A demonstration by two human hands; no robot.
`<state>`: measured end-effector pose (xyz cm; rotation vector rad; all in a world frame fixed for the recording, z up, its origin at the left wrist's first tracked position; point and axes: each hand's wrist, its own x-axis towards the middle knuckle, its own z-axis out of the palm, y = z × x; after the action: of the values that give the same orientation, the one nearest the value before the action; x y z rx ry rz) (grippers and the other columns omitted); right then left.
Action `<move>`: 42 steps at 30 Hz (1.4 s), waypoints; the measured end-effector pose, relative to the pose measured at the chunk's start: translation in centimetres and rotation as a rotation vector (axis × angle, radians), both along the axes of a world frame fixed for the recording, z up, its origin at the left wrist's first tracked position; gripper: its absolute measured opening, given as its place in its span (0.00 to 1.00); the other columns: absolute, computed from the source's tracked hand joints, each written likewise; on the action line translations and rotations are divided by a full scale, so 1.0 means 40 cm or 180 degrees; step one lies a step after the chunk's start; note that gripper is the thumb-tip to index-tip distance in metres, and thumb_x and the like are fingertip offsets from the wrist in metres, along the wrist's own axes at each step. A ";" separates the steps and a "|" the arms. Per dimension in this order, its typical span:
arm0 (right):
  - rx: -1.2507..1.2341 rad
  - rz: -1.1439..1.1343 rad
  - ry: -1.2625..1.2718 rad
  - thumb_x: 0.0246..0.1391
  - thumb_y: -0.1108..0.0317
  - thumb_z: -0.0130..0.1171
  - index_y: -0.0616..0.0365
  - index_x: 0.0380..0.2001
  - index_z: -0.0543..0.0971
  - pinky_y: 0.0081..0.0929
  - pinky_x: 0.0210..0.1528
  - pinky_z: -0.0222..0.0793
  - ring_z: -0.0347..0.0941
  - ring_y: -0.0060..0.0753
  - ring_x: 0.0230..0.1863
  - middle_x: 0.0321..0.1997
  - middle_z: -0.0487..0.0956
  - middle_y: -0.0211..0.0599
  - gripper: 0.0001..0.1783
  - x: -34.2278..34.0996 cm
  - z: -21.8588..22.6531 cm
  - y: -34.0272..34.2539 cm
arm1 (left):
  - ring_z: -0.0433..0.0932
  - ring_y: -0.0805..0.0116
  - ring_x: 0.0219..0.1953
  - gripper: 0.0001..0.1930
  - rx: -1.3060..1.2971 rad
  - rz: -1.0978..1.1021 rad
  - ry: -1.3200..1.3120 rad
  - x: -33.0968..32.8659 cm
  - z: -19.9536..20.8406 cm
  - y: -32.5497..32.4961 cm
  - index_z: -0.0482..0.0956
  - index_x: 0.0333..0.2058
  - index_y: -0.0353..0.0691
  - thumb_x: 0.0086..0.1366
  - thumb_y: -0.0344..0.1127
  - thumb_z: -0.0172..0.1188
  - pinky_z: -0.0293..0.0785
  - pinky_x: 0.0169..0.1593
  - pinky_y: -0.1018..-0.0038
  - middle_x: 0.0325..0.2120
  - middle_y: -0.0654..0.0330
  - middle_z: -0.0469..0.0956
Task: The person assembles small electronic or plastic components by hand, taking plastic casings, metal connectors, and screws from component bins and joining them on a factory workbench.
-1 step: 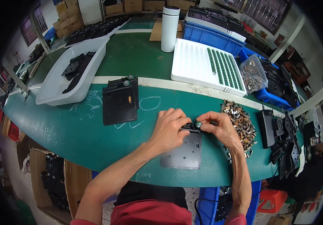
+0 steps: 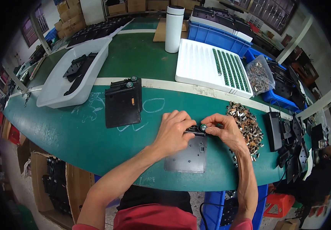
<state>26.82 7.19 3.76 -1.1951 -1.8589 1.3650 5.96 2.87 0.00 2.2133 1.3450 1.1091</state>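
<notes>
The green desk (image 2: 73,134), smooth and chalk-marked, carries everything here. A jumbled heap of small metal pieces (image 2: 250,130), silvery and brown, lies on its right part. Near the front edge, between the forearms, rests the flat plate (image 2: 184,161): dark grey, rectangular, faintly glossy, its bar end pointing away from the person. The left hand (image 2: 173,131) arches over the far left corner, fingers curled, thumb closed narrowly on the black bar (image 2: 198,133), whose long axis runs left to right. At its right end, the right hand (image 2: 225,129) pinches the round green-rimmed wheel (image 2: 203,127) between thumb and forefinger.
</notes>
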 end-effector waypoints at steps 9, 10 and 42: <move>0.0022 -0.0252 0.0160 0.46 0.79 0.67 0.63 0.37 0.83 0.20 0.34 0.70 0.71 0.20 0.30 0.29 0.78 0.29 0.11 -0.013 -0.024 -0.008 | 0.71 0.60 0.40 0.16 0.0003 0.0002 0.0003 -0.002 -0.002 0.000 0.82 0.38 0.38 0.47 0.27 0.68 0.62 0.47 0.64 0.34 0.61 0.75; 0.0015 -0.0243 0.0164 0.46 0.79 0.67 0.63 0.37 0.83 0.20 0.34 0.70 0.71 0.20 0.30 0.29 0.78 0.29 0.11 -0.015 -0.031 -0.011 | 0.71 0.60 0.40 0.16 0.0004 0.0010 0.0005 -0.004 -0.004 -0.001 0.82 0.38 0.38 0.47 0.27 0.68 0.62 0.48 0.64 0.34 0.61 0.75; 0.1582 -0.0458 -0.0654 0.47 0.78 0.64 0.63 0.36 0.82 0.36 0.41 0.70 0.75 0.44 0.38 0.33 0.79 0.42 0.10 -0.032 -0.014 -0.065 | 0.71 0.59 0.41 0.15 -0.0008 0.0014 -0.0023 0.002 -0.001 0.000 0.82 0.38 0.38 0.48 0.28 0.68 0.62 0.49 0.64 0.35 0.60 0.75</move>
<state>25.54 4.59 3.20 -1.2027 -2.0442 0.6621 6.03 2.88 -0.03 2.2036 1.3482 1.1152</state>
